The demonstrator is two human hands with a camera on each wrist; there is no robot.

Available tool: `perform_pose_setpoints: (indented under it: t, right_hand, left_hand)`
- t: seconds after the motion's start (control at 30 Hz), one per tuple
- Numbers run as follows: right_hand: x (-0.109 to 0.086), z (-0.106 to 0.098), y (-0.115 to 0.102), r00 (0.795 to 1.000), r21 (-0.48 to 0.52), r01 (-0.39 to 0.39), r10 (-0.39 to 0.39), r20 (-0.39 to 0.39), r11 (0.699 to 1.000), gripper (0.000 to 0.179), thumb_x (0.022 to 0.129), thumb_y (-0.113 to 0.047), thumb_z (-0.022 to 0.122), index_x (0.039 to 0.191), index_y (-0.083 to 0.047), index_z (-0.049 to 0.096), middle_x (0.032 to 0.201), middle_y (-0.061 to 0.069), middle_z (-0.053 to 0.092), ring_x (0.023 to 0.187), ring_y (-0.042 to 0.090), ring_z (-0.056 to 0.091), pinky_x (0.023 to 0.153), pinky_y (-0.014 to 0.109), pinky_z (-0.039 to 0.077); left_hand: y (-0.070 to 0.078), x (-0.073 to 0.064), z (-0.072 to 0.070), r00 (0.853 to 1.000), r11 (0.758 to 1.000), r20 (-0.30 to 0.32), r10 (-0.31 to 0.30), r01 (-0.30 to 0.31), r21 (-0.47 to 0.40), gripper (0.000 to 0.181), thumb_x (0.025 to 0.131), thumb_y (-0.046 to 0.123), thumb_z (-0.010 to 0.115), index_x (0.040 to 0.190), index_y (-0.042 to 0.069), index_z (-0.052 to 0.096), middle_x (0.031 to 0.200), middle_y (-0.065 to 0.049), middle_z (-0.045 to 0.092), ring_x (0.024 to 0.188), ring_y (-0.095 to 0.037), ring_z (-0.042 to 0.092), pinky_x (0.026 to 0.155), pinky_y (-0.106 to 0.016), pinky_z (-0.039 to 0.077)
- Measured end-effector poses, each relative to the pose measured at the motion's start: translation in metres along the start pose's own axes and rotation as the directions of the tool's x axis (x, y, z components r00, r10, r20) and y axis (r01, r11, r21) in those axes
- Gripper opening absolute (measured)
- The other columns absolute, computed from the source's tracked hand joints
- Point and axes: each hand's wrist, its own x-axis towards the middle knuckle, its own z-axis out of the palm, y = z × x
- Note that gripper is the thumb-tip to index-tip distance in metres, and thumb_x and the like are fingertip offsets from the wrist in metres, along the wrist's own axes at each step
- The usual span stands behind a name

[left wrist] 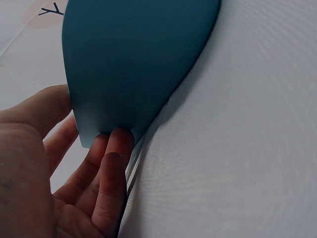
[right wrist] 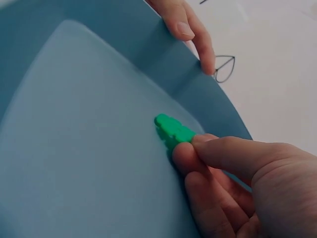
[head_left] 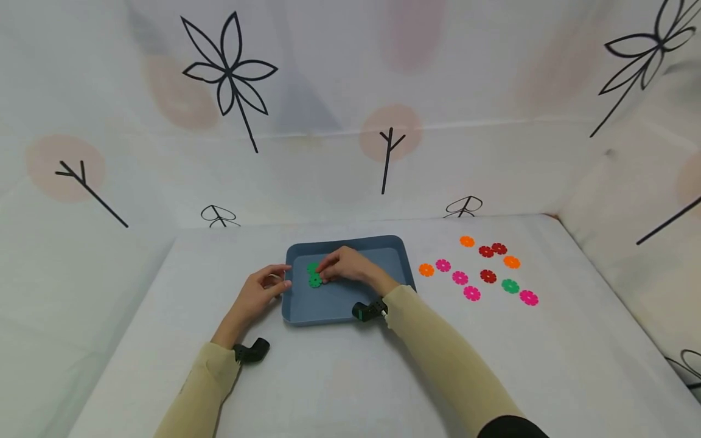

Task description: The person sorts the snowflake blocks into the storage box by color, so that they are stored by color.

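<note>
In the head view, my right hand (head_left: pixel 345 265) reaches over the blue-grey tray (head_left: pixel 306 311). Thumb and index finger pinch a green notched disc (right wrist: pixel 179 133), seen nearly edge-on just above the tray floor. Two green shapes lie against each other by the fingertips, the upper one (head_left: pixel 312 267) partly beyond the lower; whether they are joined I cannot tell. At the tray's left side, my left hand (head_left: pixel 261 291) holds the rim. Its thumb lies at the rim's top edge, and the other fingers (left wrist: pixel 113 173) touch the outer wall from below.
Right of the tray, loose notched discs lie spread on the white table: several pink (head_left: pixel 460 278), several orange (head_left: pixel 512 262), several dark red (head_left: pixel 488 276) and one green disc (head_left: pixel 510 286). White printed cloth walls stand behind and at both sides.
</note>
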Motion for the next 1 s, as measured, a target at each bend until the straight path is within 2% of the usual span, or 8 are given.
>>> perform_pose_setpoints:
  t: [0.17, 0.3, 0.5, 0.63, 0.87, 1.0]
  right_hand:
    - [-0.001, -0.002, 0.000, 1.000, -0.002, 0.006, -0.006, 0.011, 1.000, 0.019, 0.091, -0.009, 0.072, 0.108, -0.001, 0.075, 0.089, 0.007, 0.074, 0.084, 0.017, 0.070, 0.080, 0.030, 0.055]
    - [-0.002, -0.002, 0.000, 1.000, -0.003, 0.007, -0.007, 0.015, 1.000, 0.020, 0.092, -0.010, 0.072, 0.110, -0.001, 0.075, 0.091, 0.007, 0.073, 0.085, 0.017, 0.069, 0.080, 0.030, 0.055]
    - [-0.003, -0.003, 0.000, 1.000, -0.011, 0.002, -0.002, 0.018, 1.000, 0.018, 0.092, -0.010, 0.072, 0.108, -0.002, 0.076, 0.093, 0.006, 0.074, 0.087, 0.016, 0.069, 0.082, 0.030, 0.054]
    - [-0.002, -0.003, 0.001, 1.000, -0.008, 0.001, 0.000, 0.018, 1.000, 0.017, 0.092, -0.011, 0.072, 0.106, -0.002, 0.076, 0.093, 0.006, 0.074, 0.087, 0.016, 0.069, 0.082, 0.030, 0.054]
    - [-0.002, -0.004, 0.000, 1.000, 0.016, 0.010, -0.010, 0.024, 1.000, 0.018, 0.092, -0.011, 0.072, 0.107, -0.002, 0.076, 0.093, 0.007, 0.074, 0.086, 0.017, 0.069, 0.080, 0.030, 0.054]
    - [-0.001, -0.007, -0.002, 0.999, 0.049, 0.016, -0.018, 0.041, 0.999, 0.020, 0.093, -0.010, 0.071, 0.110, -0.001, 0.075, 0.095, 0.008, 0.074, 0.086, 0.017, 0.069, 0.079, 0.031, 0.055]
  left_hand:
    - [-0.028, 0.008, 0.003, 1.000, 1.000, -0.018, 0.005, -0.005, -0.013, 0.040, 0.095, 0.014, 0.070, 0.132, 0.003, 0.061, 0.110, -0.016, 0.057, 0.090, -0.024, 0.061, 0.068, -0.028, 0.050]
    - [-0.031, 0.009, 0.003, 0.999, 0.999, -0.025, 0.022, -0.022, -0.024, 0.038, 0.094, 0.017, 0.071, 0.130, 0.006, 0.064, 0.109, -0.015, 0.058, 0.089, -0.022, 0.061, 0.068, -0.027, 0.049]
    - [-0.031, 0.010, 0.004, 1.000, 1.000, -0.022, 0.006, -0.006, -0.007, 0.039, 0.095, 0.017, 0.070, 0.132, 0.006, 0.063, 0.109, -0.014, 0.057, 0.089, -0.023, 0.060, 0.068, -0.027, 0.049]
    - [-0.026, 0.009, 0.004, 1.000, 1.000, -0.015, -0.007, 0.007, 0.007, 0.040, 0.096, 0.013, 0.069, 0.133, 0.002, 0.061, 0.111, -0.016, 0.057, 0.090, -0.025, 0.060, 0.068, -0.028, 0.050]
    - [0.006, -0.001, 0.000, 1.000, 1.000, -0.001, 0.003, -0.003, 0.007, 0.038, 0.095, 0.010, 0.068, 0.130, -0.004, 0.061, 0.107, -0.016, 0.058, 0.088, -0.021, 0.060, 0.067, -0.028, 0.050]
    - [0.010, -0.002, -0.001, 1.000, 1.000, -0.005, 0.004, -0.004, -0.006, 0.038, 0.095, 0.009, 0.069, 0.129, -0.005, 0.061, 0.107, -0.018, 0.058, 0.087, -0.021, 0.060, 0.067, -0.027, 0.049]
